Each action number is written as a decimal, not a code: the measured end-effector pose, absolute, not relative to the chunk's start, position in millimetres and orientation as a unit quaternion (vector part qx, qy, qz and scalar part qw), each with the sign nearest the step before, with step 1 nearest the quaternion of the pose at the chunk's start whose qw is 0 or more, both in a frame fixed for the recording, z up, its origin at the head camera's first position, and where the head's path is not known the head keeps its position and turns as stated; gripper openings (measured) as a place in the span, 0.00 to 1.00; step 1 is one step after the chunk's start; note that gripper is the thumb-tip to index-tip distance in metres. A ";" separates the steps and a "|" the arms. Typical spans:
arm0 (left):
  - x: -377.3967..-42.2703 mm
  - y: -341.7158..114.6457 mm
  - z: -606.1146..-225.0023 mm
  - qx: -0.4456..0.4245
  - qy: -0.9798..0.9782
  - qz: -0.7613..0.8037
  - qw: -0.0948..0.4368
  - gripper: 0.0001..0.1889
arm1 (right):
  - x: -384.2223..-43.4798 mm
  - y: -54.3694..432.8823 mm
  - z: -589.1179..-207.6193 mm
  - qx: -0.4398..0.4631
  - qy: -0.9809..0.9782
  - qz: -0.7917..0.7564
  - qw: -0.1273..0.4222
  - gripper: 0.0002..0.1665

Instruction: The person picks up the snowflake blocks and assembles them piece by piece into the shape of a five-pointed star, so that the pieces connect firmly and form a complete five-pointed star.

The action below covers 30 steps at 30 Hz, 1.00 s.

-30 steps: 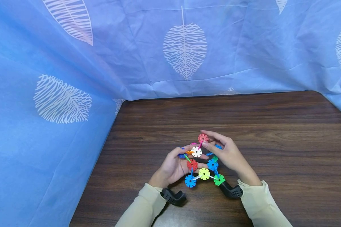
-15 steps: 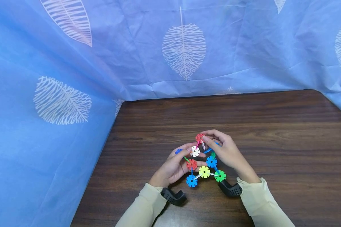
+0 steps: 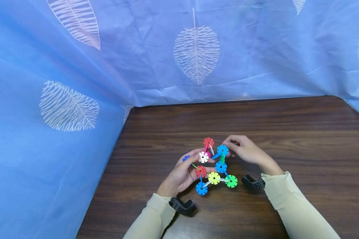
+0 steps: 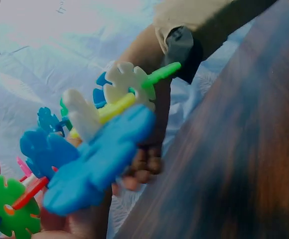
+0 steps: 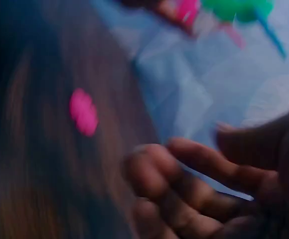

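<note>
A structure of notched plastic snowflake discs in several colours hangs in my left hand. The left thumb presses near a white disc, while the fingers lie behind the linked pieces. A red disc stands at the top of the structure. My right hand is just right of an upper blue disc; in the right wrist view its fingers are loosely bent with nothing between them. Up close in the left wrist view, a large blue disc covers part of the left hand.
A dark wood-grain table lies under the hands. Blue cloth with white leaf prints hangs behind it and at the left. A blurred pink disc shows against the table in the right wrist view; whether it lies there cannot be told.
My right hand has left the red disc and moved right, away from the structure. The upper blue disc and the red disc are now uncovered. The left hand keeps its hold.
</note>
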State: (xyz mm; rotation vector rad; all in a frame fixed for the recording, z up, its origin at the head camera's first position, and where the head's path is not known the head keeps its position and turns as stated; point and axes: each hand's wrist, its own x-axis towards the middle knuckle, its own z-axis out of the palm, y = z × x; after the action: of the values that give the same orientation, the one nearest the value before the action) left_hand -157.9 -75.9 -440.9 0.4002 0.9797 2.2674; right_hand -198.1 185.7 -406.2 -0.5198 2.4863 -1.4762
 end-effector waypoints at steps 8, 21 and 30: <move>-159.1 -81.0 -440.1 0.137 0.369 0.863 0.316 0.27 | -223.7 176.0 -435.4 -0.296 0.878 -0.360 0.104 0.22; -160.6 -80.9 -441.7 0.149 0.366 0.866 0.308 0.27 | -218.7 151.0 -446.1 -0.277 0.897 -0.342 0.035 0.11; -163.5 -83.8 -442.8 0.137 0.375 0.868 0.295 0.26 | -219.6 150.1 -449.2 -0.254 0.886 -0.383 0.056 0.11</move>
State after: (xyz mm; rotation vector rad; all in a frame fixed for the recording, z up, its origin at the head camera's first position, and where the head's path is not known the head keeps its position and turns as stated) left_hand -163.5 -83.8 -442.8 0.3648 0.9990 2.3089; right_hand -219.6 150.1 -449.2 -0.7718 2.6890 -1.1612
